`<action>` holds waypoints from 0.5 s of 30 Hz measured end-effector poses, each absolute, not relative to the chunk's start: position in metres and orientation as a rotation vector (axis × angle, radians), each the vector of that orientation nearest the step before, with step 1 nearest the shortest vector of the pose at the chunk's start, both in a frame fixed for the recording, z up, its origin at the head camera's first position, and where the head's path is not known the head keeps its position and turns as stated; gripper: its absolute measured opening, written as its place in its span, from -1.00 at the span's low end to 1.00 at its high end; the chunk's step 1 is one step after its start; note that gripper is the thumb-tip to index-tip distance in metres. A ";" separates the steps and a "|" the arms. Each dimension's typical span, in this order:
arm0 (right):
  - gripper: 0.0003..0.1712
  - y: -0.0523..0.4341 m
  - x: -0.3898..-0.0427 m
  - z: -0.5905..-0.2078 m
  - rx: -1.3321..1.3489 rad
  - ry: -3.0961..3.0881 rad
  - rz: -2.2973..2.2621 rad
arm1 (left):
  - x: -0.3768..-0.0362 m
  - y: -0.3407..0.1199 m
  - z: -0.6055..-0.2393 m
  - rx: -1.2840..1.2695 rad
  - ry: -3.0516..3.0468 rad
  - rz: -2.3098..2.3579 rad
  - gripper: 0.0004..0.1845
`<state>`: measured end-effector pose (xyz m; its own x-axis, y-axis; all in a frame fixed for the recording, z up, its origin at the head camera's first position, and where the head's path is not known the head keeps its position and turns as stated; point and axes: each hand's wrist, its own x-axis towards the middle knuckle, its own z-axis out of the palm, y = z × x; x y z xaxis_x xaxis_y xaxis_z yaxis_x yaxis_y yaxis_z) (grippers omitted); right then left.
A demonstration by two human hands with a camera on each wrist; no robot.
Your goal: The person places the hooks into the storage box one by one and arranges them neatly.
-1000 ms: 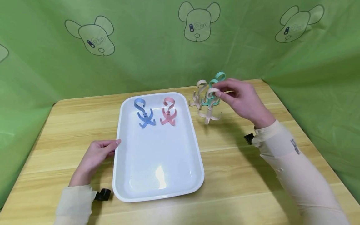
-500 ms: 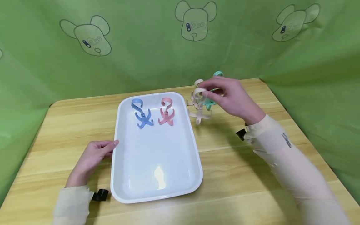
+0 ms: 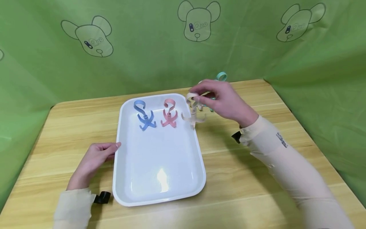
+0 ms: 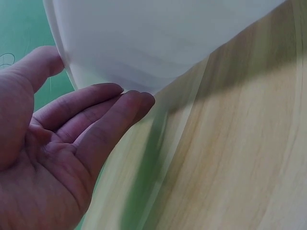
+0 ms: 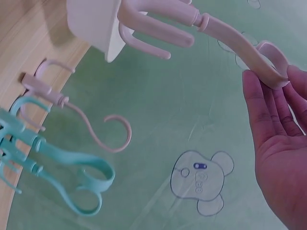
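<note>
A pale pink-beige rotating hook hanger [image 3: 194, 117] hangs upright from my right hand [image 3: 226, 101], whose thumb and fingers pinch its curled top. Its prongs overlap the right rim of the white tray [image 3: 155, 165] in the head view. The right wrist view shows the fingertips [image 5: 254, 91] on the hanger's curl. My left hand [image 3: 95, 159] holds the tray's left edge, thumb on the rim and fingers against the outer wall [image 4: 129, 43]. Inside the tray's far end, a blue hook hanger [image 3: 146, 120] stands left of a pink hook hanger [image 3: 169, 119].
Behind my right hand, mostly hidden in the head view, stand another beige hook hanger [image 5: 91, 122] and two teal ones, with one teal hook hanger [image 5: 72, 158] nearer the beige. The wooden table [image 3: 243, 178] backs onto a green curtain [image 3: 143, 47].
My right hand has carried the beige hook hanger leftward, from beside the other hangers to the tray's right rim. My left hand keeps its hold on the tray.
</note>
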<state>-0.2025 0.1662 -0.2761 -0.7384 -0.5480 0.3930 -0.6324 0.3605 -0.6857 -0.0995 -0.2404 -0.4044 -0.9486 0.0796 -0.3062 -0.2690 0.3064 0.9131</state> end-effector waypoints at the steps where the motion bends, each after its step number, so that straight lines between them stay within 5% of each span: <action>1: -0.78 0.164 -0.202 -0.276 1.107 -2.507 1.346 | -0.099 -0.241 -0.404 -0.174 2.283 1.685 -0.40; 15: -0.75 0.132 -0.206 -0.277 1.173 -2.538 1.511 | -0.101 -0.244 -0.405 -0.164 2.310 1.632 -0.39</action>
